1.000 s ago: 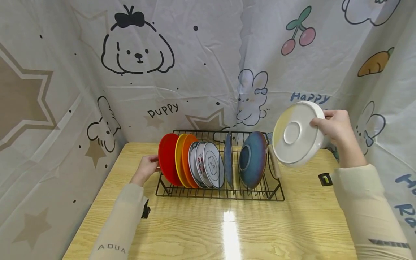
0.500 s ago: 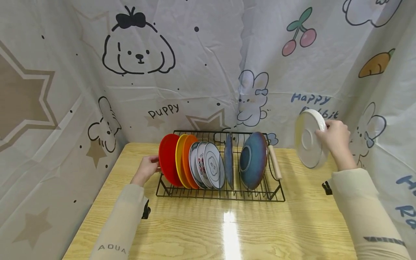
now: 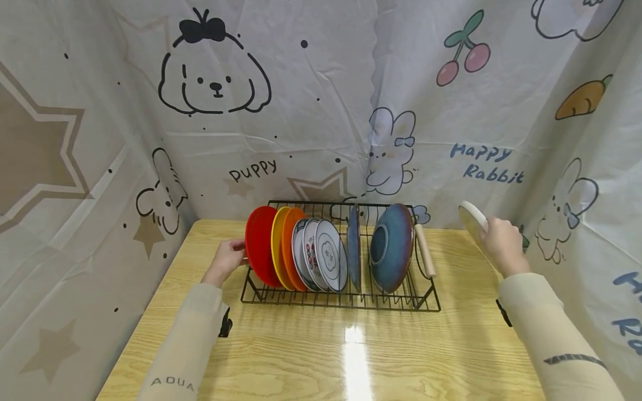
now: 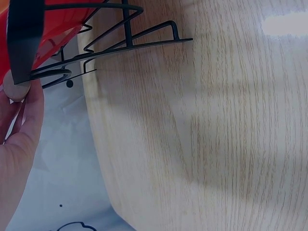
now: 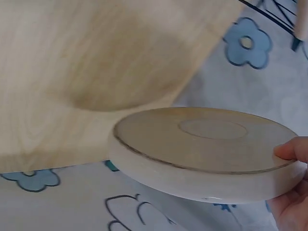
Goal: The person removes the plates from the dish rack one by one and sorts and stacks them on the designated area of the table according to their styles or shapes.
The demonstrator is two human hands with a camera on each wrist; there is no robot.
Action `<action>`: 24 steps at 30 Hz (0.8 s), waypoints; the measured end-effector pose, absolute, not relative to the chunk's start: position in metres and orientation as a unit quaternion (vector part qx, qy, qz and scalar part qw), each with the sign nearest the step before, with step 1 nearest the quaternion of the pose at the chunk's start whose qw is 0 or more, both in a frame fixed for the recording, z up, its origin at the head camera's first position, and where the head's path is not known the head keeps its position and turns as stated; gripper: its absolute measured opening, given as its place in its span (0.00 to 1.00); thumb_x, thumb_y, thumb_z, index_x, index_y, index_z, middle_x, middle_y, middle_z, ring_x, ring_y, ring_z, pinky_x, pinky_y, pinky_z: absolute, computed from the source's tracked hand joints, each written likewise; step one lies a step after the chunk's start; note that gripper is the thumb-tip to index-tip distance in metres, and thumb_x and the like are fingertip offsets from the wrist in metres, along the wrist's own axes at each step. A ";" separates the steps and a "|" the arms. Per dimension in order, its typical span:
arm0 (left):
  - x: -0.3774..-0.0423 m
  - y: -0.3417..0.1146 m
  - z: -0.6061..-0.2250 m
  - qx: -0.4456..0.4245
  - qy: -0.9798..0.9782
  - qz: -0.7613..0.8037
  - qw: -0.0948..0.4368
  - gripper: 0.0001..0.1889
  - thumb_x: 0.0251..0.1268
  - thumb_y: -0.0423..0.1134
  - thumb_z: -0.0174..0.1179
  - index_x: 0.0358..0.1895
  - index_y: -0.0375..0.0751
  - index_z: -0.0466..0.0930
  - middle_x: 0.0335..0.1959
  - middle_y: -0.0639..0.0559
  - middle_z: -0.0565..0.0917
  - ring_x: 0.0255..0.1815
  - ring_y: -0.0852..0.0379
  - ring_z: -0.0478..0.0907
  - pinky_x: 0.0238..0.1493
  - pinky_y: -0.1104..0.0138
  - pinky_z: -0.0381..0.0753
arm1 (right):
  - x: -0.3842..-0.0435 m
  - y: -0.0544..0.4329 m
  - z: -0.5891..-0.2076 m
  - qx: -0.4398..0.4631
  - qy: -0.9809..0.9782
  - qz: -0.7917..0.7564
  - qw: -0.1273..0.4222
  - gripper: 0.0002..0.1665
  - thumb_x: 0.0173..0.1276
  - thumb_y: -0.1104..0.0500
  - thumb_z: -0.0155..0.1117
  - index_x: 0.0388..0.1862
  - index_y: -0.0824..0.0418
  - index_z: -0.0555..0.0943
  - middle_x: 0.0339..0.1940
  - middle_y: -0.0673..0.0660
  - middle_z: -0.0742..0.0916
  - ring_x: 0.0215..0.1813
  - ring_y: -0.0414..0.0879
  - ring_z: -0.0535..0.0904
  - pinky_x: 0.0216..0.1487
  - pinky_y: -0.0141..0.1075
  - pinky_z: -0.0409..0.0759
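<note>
My left hand grips the wooden handle at the left end of the black wire dish rack. Beside it, a red plate stands on edge in the rack. Over the right part of the table, my right hand pinches a white, thick-rimmed round plate by its edge. In the head view this plate is tilted nearly edge-on and partly hidden by the hand. The right wrist view shows its broad face, with a thin brown edge line and the thumb on top.
Yellow and orange plates, several white patterned plates, a narrow blue plate and a blue bowl stand in the rack. A wooden handle is at its right end. Printed cloth hangs behind the table.
My right hand has moved the white plate right, then down towards the table, turning it from face-on to nearly edge-on. The left hand and the rack have stayed put.
</note>
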State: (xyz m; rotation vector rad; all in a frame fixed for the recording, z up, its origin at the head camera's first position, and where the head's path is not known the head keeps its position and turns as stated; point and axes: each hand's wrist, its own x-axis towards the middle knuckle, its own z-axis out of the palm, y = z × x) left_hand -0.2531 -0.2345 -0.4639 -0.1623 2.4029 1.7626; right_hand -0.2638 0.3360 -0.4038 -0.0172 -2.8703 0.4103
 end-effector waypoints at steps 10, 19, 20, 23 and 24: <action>-0.253 -0.234 -0.465 -0.046 0.801 0.592 0.075 0.20 0.66 0.23 0.37 0.59 0.19 0.63 0.54 0.27 0.70 0.38 0.62 0.76 0.43 0.68 0.81 | -0.259 0.345 -0.446 0.027 -0.990 0.096 0.100 0.08 0.58 0.70 0.52 0.35 0.75 0.72 0.24 0.72 0.79 0.20 0.63 0.73 0.17 0.52 0.68; -0.253 -0.234 -0.465 -0.048 0.802 0.591 0.076 0.20 0.65 0.22 0.37 0.60 0.19 0.63 0.54 0.28 0.70 0.38 0.62 0.76 0.43 0.67 0.81 | -0.255 0.341 -0.470 0.080 -0.986 0.039 0.143 0.07 0.54 0.73 0.56 0.33 0.76 0.73 0.23 0.70 0.80 0.21 0.61 0.75 0.16 0.50 0.71; -0.253 -0.234 -0.465 -0.047 0.802 0.591 0.075 0.20 0.65 0.22 0.37 0.60 0.19 0.63 0.55 0.27 0.70 0.37 0.62 0.76 0.43 0.68 0.81 | -0.254 0.341 -0.474 0.086 -0.984 0.038 0.151 0.07 0.53 0.74 0.55 0.33 0.76 0.73 0.23 0.70 0.80 0.21 0.61 0.75 0.16 0.50 0.71; -0.252 -0.234 -0.465 -0.048 0.797 0.597 0.072 0.20 0.64 0.21 0.37 0.59 0.19 0.63 0.54 0.27 0.70 0.36 0.63 0.75 0.43 0.68 0.81 | -0.254 0.341 -0.482 0.091 -0.984 0.045 0.149 0.09 0.53 0.75 0.54 0.36 0.76 0.73 0.25 0.72 0.80 0.23 0.61 0.76 0.16 0.49 0.73; -0.251 -0.234 -0.464 -0.048 0.797 0.598 0.073 0.20 0.64 0.21 0.37 0.59 0.18 0.64 0.54 0.27 0.70 0.36 0.63 0.75 0.42 0.69 0.81 | -0.253 0.340 -0.484 0.089 -0.984 0.049 0.145 0.10 0.53 0.76 0.53 0.37 0.76 0.73 0.26 0.72 0.80 0.23 0.61 0.76 0.17 0.50 0.73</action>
